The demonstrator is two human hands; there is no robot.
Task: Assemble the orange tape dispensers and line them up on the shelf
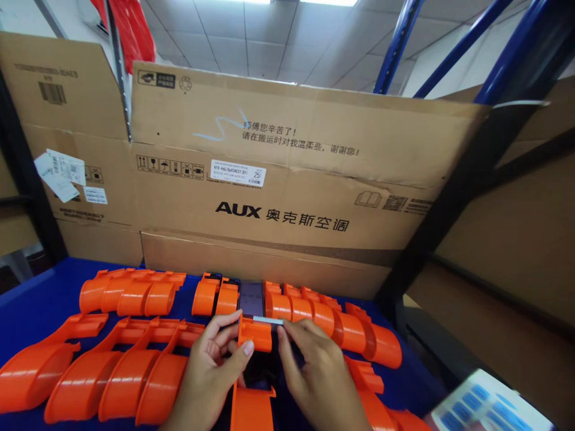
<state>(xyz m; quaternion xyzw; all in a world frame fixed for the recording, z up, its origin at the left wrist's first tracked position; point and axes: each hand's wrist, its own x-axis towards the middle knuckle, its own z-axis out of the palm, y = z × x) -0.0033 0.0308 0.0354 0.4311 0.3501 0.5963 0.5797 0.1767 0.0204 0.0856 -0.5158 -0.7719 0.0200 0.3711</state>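
Note:
My left hand [220,353] grips an orange plastic part [258,337] by its left end, thumb in front and fingers behind. A thin pale grey toothed strip [268,320] lies along the top edge of this part. At the strip's right end, my right hand [312,365] pinches it between thumb and fingers. Below the hands, a larger curved orange piece [253,410] is partly visible; whether it joins the held part I cannot tell. Rows of similar scoop-shaped orange parts [164,383] rest on the blue surface on both sides.
An opened cardboard box [287,197] stands as a wall behind the blue surface [27,293]. Dark rack posts [431,227] rise at the sides. A dark rectangular item [251,299] lies among the back orange parts. A white-and-blue box [489,404] sits at lower right.

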